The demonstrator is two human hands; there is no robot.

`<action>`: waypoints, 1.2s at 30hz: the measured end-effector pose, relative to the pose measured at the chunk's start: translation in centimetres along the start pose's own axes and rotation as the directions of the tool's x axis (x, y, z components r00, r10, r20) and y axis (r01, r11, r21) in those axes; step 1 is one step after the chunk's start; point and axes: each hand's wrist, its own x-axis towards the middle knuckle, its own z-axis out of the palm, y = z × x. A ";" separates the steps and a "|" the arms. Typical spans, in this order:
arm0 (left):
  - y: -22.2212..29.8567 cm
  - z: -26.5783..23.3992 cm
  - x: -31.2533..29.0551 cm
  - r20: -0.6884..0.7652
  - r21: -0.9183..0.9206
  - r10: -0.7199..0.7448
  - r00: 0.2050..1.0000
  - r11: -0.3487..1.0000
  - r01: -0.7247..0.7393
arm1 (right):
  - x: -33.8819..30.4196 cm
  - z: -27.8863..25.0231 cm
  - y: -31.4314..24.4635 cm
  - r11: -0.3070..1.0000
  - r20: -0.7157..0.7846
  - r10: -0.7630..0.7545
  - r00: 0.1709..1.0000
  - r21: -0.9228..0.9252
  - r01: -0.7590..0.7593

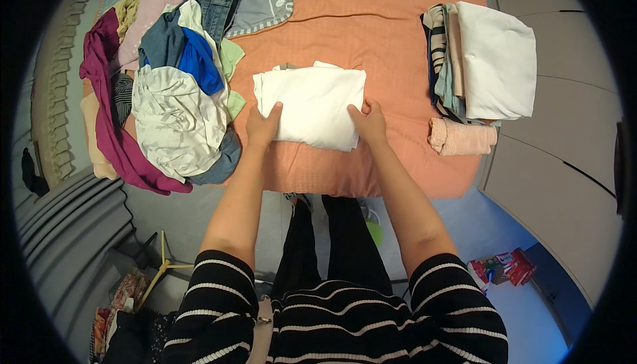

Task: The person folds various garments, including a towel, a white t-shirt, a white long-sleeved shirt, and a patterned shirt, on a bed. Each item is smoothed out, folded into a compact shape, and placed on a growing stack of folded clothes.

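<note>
A folded white garment (312,106) lies in front of me on the orange bedspread (385,25), a bit of olive cloth peeking out at its far edge. My left hand (264,125) grips its left side, thumb on top and fingers tucked along the edge. On the opposite side my right hand (369,122) holds the garment the same way, its thumb pressing on the top layer. Both forearms reach in from below. Which garment it is, I cannot tell from the folded shape.
To the left lies a heap of loose clothes: a crumpled white piece (176,122), a blue piece (201,65), a maroon piece (106,125) and jeans (217,15). A stack of folded clothes (497,62) sits at the right, beside a rolled peach towel (463,136). Grey cabinets (557,118) stand beyond.
</note>
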 end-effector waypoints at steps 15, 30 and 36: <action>-0.5 -5.6 -10.1 0.839 -0.422 -0.141 0.525 0.440 0.793 | -13.8 -3.4 -4.7 0.522 0.717 0.387 0.580 0.348 -0.779; 14.5 -4.7 -18.7 0.921 -0.375 0.195 0.338 0.681 0.629 | -23.2 -20.3 -13.6 0.486 0.449 0.116 0.886 0.752 -0.445; 37.0 2.0 -15.0 0.813 -0.550 0.379 0.441 0.748 0.371 | -16.4 -29.0 -23.0 0.497 -0.011 -0.118 0.993 0.865 0.069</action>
